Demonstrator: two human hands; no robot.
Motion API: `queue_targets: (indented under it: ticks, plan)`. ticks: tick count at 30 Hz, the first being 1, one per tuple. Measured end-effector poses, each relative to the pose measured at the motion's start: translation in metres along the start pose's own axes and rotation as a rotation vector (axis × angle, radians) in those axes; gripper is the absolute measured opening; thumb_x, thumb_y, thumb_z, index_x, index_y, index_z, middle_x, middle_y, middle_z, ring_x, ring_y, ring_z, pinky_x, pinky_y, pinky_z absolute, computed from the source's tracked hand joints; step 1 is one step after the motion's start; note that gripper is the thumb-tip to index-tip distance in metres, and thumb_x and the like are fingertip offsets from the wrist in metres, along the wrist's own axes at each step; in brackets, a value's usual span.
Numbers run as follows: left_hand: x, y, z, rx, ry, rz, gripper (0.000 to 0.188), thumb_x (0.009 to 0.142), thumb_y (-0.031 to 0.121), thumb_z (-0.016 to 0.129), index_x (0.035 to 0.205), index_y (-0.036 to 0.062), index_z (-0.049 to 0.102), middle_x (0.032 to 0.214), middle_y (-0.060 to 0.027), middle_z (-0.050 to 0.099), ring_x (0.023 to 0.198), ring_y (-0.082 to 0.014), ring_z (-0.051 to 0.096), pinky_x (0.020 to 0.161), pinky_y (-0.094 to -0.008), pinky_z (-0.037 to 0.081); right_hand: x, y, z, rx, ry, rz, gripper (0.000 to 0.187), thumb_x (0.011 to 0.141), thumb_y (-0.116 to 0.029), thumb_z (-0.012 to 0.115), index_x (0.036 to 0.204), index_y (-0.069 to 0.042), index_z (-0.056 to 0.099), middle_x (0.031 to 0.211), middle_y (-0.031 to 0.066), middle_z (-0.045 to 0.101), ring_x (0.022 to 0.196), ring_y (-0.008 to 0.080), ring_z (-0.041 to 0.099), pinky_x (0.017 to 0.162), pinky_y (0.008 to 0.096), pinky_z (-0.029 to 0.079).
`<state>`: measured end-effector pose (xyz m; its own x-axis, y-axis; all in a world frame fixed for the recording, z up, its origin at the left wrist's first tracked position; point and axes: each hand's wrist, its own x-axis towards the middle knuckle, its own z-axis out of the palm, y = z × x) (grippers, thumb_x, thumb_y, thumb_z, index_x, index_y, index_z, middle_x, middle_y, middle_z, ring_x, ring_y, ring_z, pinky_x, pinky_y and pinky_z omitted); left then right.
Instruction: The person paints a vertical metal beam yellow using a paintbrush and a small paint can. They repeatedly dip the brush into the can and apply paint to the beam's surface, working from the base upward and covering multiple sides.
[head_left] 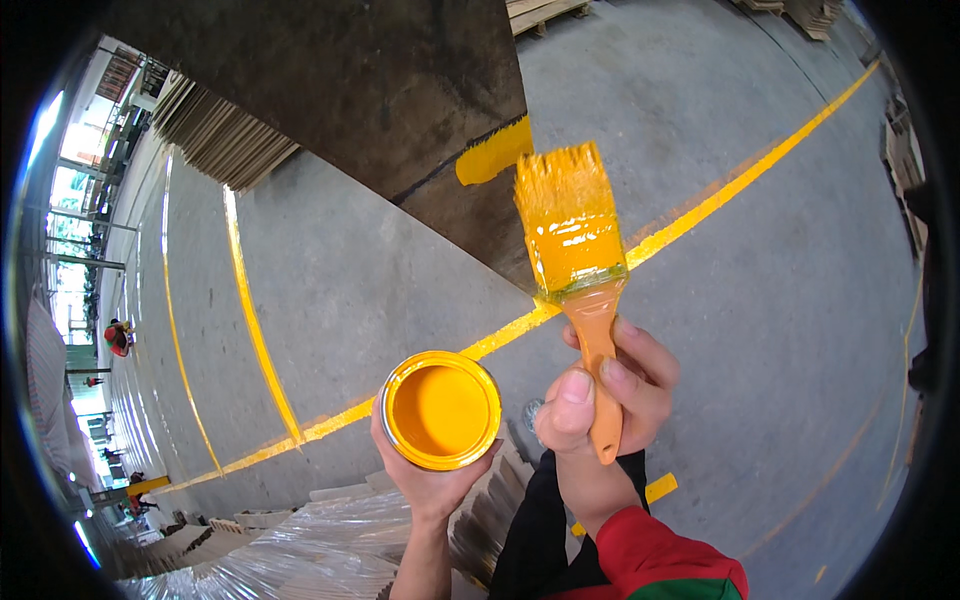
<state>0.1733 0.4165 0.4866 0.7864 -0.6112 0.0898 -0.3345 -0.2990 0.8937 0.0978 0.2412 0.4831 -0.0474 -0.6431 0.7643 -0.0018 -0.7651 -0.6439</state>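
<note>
A flat paintbrush (594, 312), its ragged bristles coated in glossy yellow paint (575, 215), is pinched by its smooth orange handle in the closed fingers of the right hand (645, 392). The left hand (432, 492) curls around a round, metal-rimmed paint tin (495, 400) beside it. Beyond, a yellow stroke (490, 155) marks a mottled dark brown panel (400, 90).

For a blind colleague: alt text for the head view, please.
A person's right hand holds up a brush coated in yellow paint; the left hand holds an open paint can. Beyond, a dark panel bears a yellow patch.
</note>
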Motion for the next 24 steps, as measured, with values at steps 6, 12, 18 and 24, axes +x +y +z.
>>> queue_targets:
  ticks: [6,12,18,24]
  plan:
    - [-0.001,0.003,-0.003,0.055,0.031,0.009,0.123,0.058,0.023,0.103,0.154,0.0033,0.029,0.145,-0.0147,0.049,0.135,-0.0289,0.053,0.119,-0.044,0.039,0.015,-0.017,0.001,0.037,-0.074,0.023,0.046,0.088,-0.006,0.076,0.128,-0.01,0.054,0.132,0.0156,0.05,0.109,0.0289,0.068,0.09,0.0358,0.062]
    - [-0.001,0.004,-0.005,0.0,0.03,0.001,0.124,0.057,0.022,0.103,0.155,0.0029,0.029,0.146,-0.0147,0.049,0.136,-0.0287,0.053,0.119,-0.044,0.039,0.019,-0.021,0.006,-0.036,-0.09,-0.001,0.047,0.088,-0.004,0.076,0.129,-0.008,0.053,0.133,0.0158,0.05,0.112,0.0271,0.067,0.091,0.0339,0.062]
    - [-0.003,-0.001,-0.008,-0.06,0.031,-0.031,0.125,0.058,0.024,0.103,0.155,0.0028,0.028,0.147,-0.0148,0.048,0.137,-0.0289,0.052,0.12,-0.0443,0.038,0.017,-0.022,0.009,-0.057,-0.089,-0.008,0.05,0.087,-0.003,0.078,0.13,-0.009,0.054,0.135,0.0165,0.051,0.114,0.0277,0.066,0.091,0.0337,0.061]
    - [-0.003,-0.004,-0.011,-0.027,0.049,-0.021,0.123,0.057,0.025,0.103,0.154,0.0022,0.031,0.145,-0.0145,0.051,0.134,-0.0288,0.054,0.119,-0.044,0.038,0.017,-0.029,0.013,-0.005,-0.123,-0.015,0.05,0.086,-0.002,0.079,0.129,-0.008,0.055,0.135,0.0181,0.051,0.112,0.0311,0.067,0.089,0.0367,0.062]
